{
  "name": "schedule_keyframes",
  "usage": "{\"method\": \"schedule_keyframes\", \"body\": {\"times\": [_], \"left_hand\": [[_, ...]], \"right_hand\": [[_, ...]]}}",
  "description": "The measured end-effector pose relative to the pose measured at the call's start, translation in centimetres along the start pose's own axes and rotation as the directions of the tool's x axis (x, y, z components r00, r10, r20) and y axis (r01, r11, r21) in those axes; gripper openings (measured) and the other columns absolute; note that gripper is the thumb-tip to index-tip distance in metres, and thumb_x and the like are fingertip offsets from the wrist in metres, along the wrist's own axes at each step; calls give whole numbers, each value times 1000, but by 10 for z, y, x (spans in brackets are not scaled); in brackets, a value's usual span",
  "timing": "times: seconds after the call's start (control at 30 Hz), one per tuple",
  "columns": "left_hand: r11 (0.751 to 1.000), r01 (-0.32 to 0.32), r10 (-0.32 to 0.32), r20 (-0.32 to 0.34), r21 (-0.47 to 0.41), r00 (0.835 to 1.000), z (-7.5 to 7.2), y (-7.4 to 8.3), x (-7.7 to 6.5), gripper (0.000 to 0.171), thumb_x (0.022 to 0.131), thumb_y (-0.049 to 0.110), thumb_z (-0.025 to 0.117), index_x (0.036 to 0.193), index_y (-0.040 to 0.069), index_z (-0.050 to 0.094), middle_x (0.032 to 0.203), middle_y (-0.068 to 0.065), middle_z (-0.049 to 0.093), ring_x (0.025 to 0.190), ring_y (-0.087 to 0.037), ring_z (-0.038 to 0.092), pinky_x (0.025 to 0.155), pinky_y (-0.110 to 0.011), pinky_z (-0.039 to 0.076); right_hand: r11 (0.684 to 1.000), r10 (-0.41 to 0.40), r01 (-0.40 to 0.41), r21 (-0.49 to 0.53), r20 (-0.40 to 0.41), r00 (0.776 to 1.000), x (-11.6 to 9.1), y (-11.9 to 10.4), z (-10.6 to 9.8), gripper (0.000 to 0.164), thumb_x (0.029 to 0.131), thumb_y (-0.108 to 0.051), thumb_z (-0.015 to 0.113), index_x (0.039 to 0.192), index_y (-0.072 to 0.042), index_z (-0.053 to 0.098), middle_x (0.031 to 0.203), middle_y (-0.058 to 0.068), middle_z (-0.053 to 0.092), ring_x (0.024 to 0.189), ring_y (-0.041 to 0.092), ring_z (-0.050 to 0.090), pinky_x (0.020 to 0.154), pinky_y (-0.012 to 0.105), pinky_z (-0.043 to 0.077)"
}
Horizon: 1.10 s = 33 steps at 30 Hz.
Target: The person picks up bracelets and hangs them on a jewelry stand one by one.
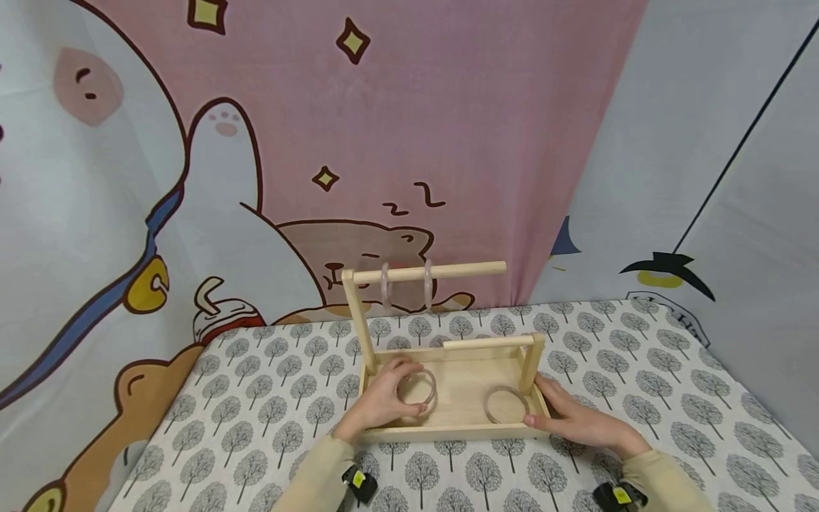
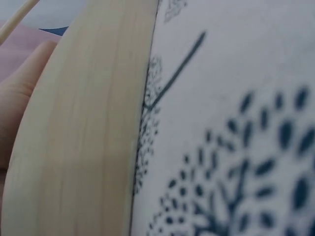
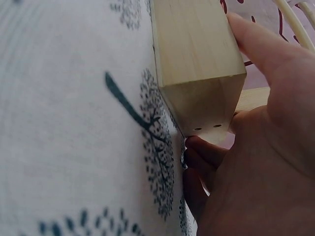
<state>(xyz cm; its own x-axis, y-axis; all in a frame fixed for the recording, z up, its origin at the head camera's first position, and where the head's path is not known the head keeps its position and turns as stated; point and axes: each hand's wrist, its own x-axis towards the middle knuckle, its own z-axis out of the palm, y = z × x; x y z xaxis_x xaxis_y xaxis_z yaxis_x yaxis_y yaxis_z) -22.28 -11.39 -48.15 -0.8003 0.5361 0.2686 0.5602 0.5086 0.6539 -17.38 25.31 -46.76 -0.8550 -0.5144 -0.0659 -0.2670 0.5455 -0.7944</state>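
Observation:
A light wooden bangle stand (image 1: 467, 432) with a shallow tray base rests on the cloth. Two pale, translucent bangles (image 1: 429, 284) hang on its tall upper bar. Inside the tray's left part, my left hand (image 1: 384, 398) holds another bangle (image 1: 433, 387) between thumb and fingers. One more bangle (image 1: 488, 405) lies at the right end of the tray, inside it. My right hand (image 1: 579, 419) grips the tray's right end, thumb at the front corner; the right wrist view shows fingers against the wooden end (image 3: 206, 103). The left wrist view shows mostly the tray's front wall (image 2: 83, 128).
The stand's lower bar (image 1: 486, 343) sticks out leftward from a short post on the right. A tree-patterned cloth (image 1: 275, 412) covers the table. Behind it hangs a curtain (image 1: 461, 142) printed with cartoon animals.

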Motion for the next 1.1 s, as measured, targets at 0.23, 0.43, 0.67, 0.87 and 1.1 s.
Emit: {"method": "schedule_keyframes", "body": {"times": [0.23, 0.43, 0.67, 0.87, 1.1], "left_hand": [[993, 43, -49, -56, -107, 997, 1, 3, -3, 64, 71, 22, 84, 128, 6, 58, 126, -9, 52, 99, -29, 56, 79, -35, 52], [991, 38, -49, -78, -126, 996, -2, 8, -4, 62, 72, 20, 84, 126, 8, 57, 122, -10, 54, 92, -30, 58, 74, -35, 54], [991, 26, -38, -87, -134, 995, -6, 16, -2, 66, 73, 14, 83, 129, -1, 52, 121, -17, 54, 92, -32, 60, 76, -38, 56], [974, -8, -18, -110, -225, 994, -10, 17, 1, 68, 74, 7, 81, 132, -3, 48, 119, -23, 54, 100, -36, 59, 86, -40, 54], [948, -21, -18, -120, -318, 993, -10, 24, 6, 68, 73, 2, 81, 132, -4, 47, 121, -19, 53, 105, -37, 56, 89, -37, 53]], "right_hand": [[1000, 13, -13, 4, 7, 1000, -1, 3, 1, 84, 96, -32, 58, 156, -12, 1, 154, 32, -1, 136, 57, 0, 94, 81, 13], [1000, 12, -12, 3, 15, 1000, 0, 2, 0, 84, 97, -30, 57, 156, -10, 1, 154, 33, -2, 135, 58, 0, 93, 81, 14], [1000, -3, 3, -12, 1, 1000, 0, 0, -1, 85, 96, -30, 59, 155, -6, 3, 153, 35, 1, 134, 60, 4, 92, 81, 18], [1000, 4, -4, -21, -13, 1000, 0, 1, 0, 85, 95, -31, 60, 155, -6, 5, 153, 33, 2, 135, 59, 5, 93, 80, 17], [1000, 6, -6, -9, -6, 1000, 0, 0, -1, 85, 96, -30, 59, 155, -2, 3, 153, 34, 2, 135, 59, 4, 93, 80, 17]]}}
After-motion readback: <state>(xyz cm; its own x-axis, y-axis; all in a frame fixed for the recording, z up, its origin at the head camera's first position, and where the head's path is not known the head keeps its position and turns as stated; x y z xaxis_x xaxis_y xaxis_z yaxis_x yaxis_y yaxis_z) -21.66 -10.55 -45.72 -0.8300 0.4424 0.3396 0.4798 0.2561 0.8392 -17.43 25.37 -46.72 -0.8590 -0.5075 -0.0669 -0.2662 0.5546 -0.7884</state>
